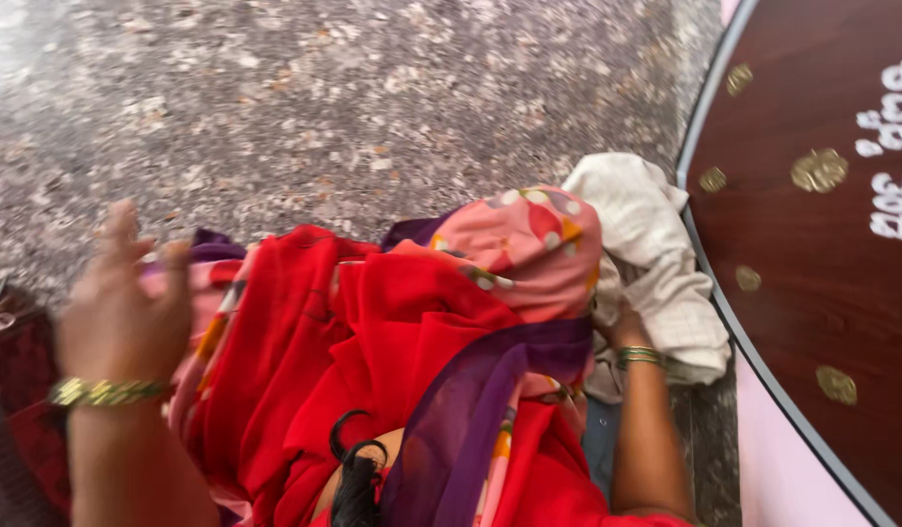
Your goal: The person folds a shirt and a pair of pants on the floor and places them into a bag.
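The left hand (119, 303) is raised at the left of the view, back of the hand toward the camera, blurred, its fingers (119, 229) spread apart and holding nothing; a gold bangle (104, 392) circles the wrist. It hovers just beside the edge of a heap of red cloth (373, 332), a thin fabric with a purple border (471, 410) and pink patterned patches (529, 239), which lies bunched across the person's lap and fills the middle of the view. The right hand (617, 317) reaches forward at the right of that heap, with green and gold bangles (638, 357) on the wrist; its fingers are buried between the red cloth and a crumpled cream cloth (656, 244), so I cannot tell whether they are closed on either piece (only the wrist and the heel of the hand show). The cream cloth, faintly checked, sits in a bundle on the speckled stone floor (373, 98), touching the pink patterned part of the red cloth on one side and lying just beside the metal-rimmed edge of a round dark-brown wooden tabletop (812, 283) on the other. Small gold-coloured round marks (819, 170) dot that tabletop, along with some white writing at the far right. A lock of dark hair (358, 478) hangs at the bottom centre, over the red cloth. At the far left edge a dark maroon item (21, 381) is partly in view, too blurred to make out.
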